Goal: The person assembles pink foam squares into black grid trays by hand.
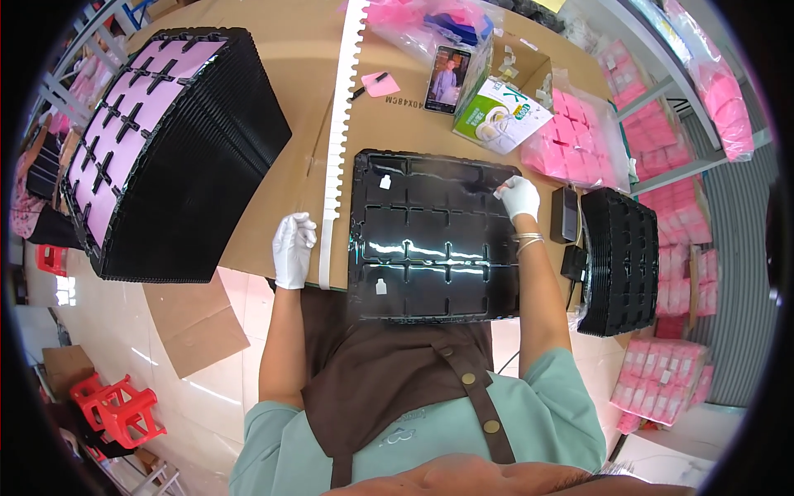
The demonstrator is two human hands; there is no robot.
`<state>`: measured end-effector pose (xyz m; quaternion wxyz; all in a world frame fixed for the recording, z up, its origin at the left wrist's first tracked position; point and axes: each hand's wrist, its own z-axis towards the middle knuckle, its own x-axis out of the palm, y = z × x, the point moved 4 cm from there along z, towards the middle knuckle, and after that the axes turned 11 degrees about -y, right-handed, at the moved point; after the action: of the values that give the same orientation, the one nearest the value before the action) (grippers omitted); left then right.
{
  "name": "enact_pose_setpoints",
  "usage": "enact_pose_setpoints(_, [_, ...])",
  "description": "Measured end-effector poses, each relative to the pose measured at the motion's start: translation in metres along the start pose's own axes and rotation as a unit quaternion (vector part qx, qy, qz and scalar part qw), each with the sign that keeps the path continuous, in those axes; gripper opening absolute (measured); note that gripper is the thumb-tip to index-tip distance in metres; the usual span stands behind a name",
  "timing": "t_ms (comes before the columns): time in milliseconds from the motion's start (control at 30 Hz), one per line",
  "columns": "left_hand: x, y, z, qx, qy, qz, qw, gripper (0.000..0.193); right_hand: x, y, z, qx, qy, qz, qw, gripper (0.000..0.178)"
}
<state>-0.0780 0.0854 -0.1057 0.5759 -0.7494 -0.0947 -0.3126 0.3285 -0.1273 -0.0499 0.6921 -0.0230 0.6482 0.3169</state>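
In front of me lies a glossy black moulded plastic tray point(480, 293) with ridges dividing it into shallow compartments. Two small white tag-shaped pieces show on its left side, one upper piece point(385, 182) and one lower piece point(381, 286). Over the tray's upper right corner is my right hand point(521, 198), white-gloved, its fingertips pinched together. What they hold, if anything, is too small to name. My left hand point(293, 250), also gloved, hovers left of the tray beside a white notched strip point(337, 149). Its fingers are curled in, and nothing shows in them.
A tall black tray stack with pink inserts point(182, 165) stands left; another black stack point(620, 264) stands right. Beyond the tray are a phone point(447, 78), an open carton point(502, 116) and bagged pink pieces point(572, 140). Red stools point(124, 409) sit on the floor at left.
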Motion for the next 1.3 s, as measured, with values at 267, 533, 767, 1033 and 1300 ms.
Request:
enact_pose_setpoints(267, [0.0, -0.001, -0.001, 0.017, -0.002, 0.004, 1.0, 0.027, 0.001, -0.014, -0.009, -0.143, 0.046, 0.157, 0.976, 0.002])
enact_pose_setpoints(533, [0.003, -0.004, 0.0, 0.029, 0.016, 0.029, 0.999, 0.026, -0.023, 0.063, -0.057, -0.1, 0.048, 0.359, 0.927, 0.004])
enact_pose_setpoints(767, [0.003, 0.001, -0.003, 0.012, -0.008, 0.042, 0.999, 0.025, 0.055, 0.182, -0.062, -0.222, 0.093, 0.145, 0.96, 0.012])
enact_pose_setpoints(1033, [0.005, -0.001, -0.001, 0.01, 0.015, 0.038, 0.999, 0.025, 0.098, 0.169, -0.045, -0.139, 0.349, 0.343, 0.861, 0.018])
enact_pose_setpoints(1300, [0.003, -0.003, -0.001, 0.01, 0.018, 0.031, 0.999, 0.025, 0.075, 0.203, -0.06, -0.213, 0.1, 0.038, 0.971, 0.016])
